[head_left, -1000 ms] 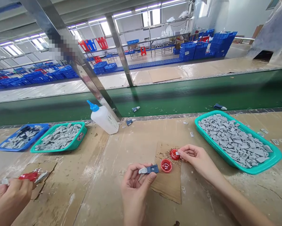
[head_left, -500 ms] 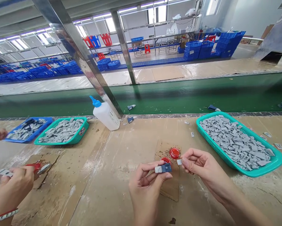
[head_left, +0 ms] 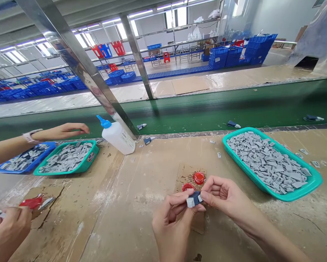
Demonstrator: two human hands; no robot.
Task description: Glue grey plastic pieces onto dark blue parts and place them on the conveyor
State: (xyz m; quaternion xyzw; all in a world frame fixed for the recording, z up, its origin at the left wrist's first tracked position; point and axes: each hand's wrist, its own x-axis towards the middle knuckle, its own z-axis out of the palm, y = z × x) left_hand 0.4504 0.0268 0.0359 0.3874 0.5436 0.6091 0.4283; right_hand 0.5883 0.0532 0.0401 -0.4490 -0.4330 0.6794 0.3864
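My left hand [head_left: 175, 214] is closed, pinching a small dark blue and light grey plastic piece [head_left: 194, 199] between thumb and fingers. My right hand [head_left: 220, 194] is closed too, its thumb and forefinger pressing a small light grey plastic part [head_left: 200, 198] against the right end of the blue piece. Fingertips hide much of where the two meet. Just behind the hands, two red caps [head_left: 198, 178] sit on a stained cardboard scrap [head_left: 185, 170]. To the right, a green basket [head_left: 314, 183] holds many small grey parts.
A white bottle with a blue nozzle [head_left: 119, 137] leans by a metal post. A co-worker's hands [head_left: 67, 131] are at the left, near a second green basket [head_left: 83, 163] and a blue tray [head_left: 5, 168]. Behind runs a green conveyor belt [head_left: 185, 114] carrying loose pieces.
My right hand has moved left, bringing the grey part from apart to against the blue piece, which has turned. A co-worker's arm now reaches over the left baskets. The view has shifted slightly.
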